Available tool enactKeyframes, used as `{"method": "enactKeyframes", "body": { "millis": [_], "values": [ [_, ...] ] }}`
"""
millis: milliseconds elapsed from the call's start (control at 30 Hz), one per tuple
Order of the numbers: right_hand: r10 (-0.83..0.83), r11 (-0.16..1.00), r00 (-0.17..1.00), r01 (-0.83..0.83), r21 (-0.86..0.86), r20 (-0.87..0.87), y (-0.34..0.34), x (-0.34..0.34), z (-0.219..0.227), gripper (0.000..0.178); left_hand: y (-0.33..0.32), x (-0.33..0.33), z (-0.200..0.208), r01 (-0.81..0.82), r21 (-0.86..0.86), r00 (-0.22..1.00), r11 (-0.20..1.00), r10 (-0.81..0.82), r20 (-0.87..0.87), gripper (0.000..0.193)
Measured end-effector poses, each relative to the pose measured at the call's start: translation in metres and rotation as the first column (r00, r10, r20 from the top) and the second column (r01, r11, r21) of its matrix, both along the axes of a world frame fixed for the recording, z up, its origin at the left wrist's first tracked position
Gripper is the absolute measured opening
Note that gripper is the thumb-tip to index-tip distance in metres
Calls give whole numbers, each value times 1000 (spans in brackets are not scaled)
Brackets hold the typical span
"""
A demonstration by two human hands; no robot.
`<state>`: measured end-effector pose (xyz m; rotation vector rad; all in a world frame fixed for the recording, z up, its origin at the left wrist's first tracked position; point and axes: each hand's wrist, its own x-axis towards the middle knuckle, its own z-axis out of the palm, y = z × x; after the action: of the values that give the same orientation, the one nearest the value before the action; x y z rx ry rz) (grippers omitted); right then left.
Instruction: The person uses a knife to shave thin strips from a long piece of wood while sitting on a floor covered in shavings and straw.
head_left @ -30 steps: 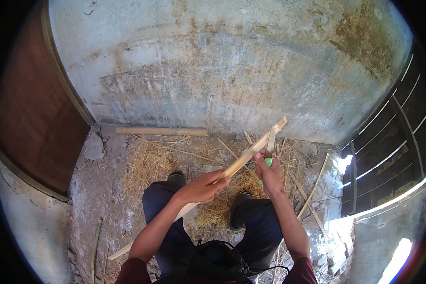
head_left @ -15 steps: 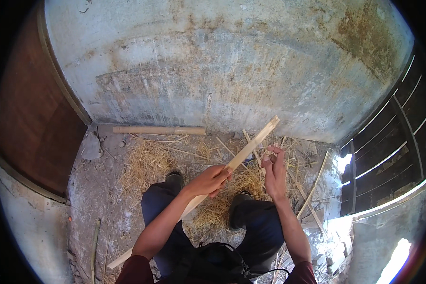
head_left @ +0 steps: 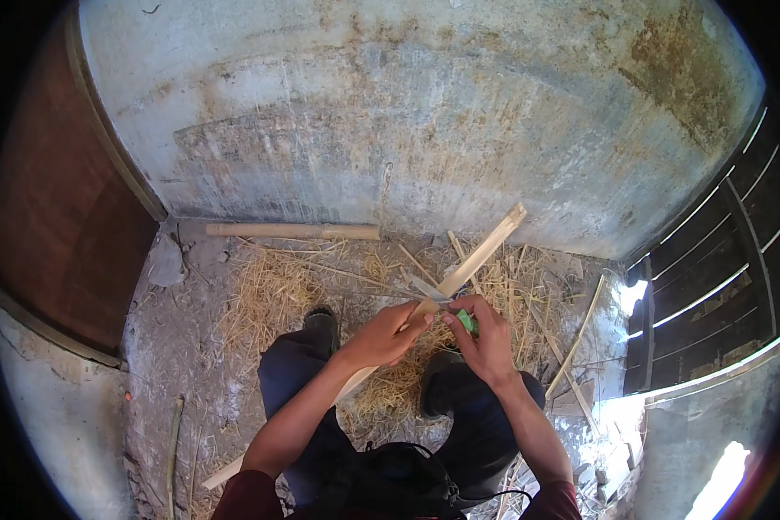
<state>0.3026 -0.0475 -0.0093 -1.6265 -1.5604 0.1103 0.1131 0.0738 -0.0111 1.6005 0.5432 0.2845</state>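
My left hand (head_left: 384, 335) is closed round a long, flat, pale bamboo strip (head_left: 483, 250) that slants from the lower left up to the far right, between my knees. In my right hand (head_left: 487, 347) is a knife (head_left: 431, 290) with a green handle, mostly covered by my fingers. Its blade lies across the strip just beyond my left fingers, apparently touching it. Both hands are close together over the gap between my legs. The strip's middle passes under my left hand and forearm.
Yellow shavings (head_left: 264, 299) are strewn over the dirt floor. A bamboo pole (head_left: 292, 231) lies along the stained wall (head_left: 364, 130). Loose strips (head_left: 575, 343) lie at the right, near a dark slatted panel (head_left: 715, 286). A brown door (head_left: 65, 208) stands at the left.
My right hand has moved left and down to the strip. The green-handled knife now shows in it, its blade across the strip. The strip's far end has shifted slightly up and right.
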Motion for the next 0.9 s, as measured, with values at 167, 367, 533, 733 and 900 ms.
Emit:
{"method": "enactKeyframes", "body": {
  "millis": [167, 367, 533, 733, 900],
  "values": [
    [-32, 999, 999, 32, 18, -16, 0, 0, -2, 22, 2, 2, -10, -1, 84, 999, 996, -2, 36, 34],
    [-101, 995, 982, 102, -3, -158, -2, 4, 0, 23, 2, -1, -4, -13, -92, 1000, 996, 12, -9, 43],
    [-122, 993, 982, 121, -14, -146, -4, 5, 5, 24, 3, -3, 3, -28, -155, 999, 987, 22, -43, 44],
    [-79, 997, 995, 80, 22, -57, -4, 2, 5, 23, 7, -9, -2, 69, -211, 993, 975, -87, -78, 38],
    [18, 999, 1000, -17, 39, -15, -1, -5, 1, 21, 6, -11, -7, 115, -138, 983, 984, -132, -125, 45]
  ]
}}
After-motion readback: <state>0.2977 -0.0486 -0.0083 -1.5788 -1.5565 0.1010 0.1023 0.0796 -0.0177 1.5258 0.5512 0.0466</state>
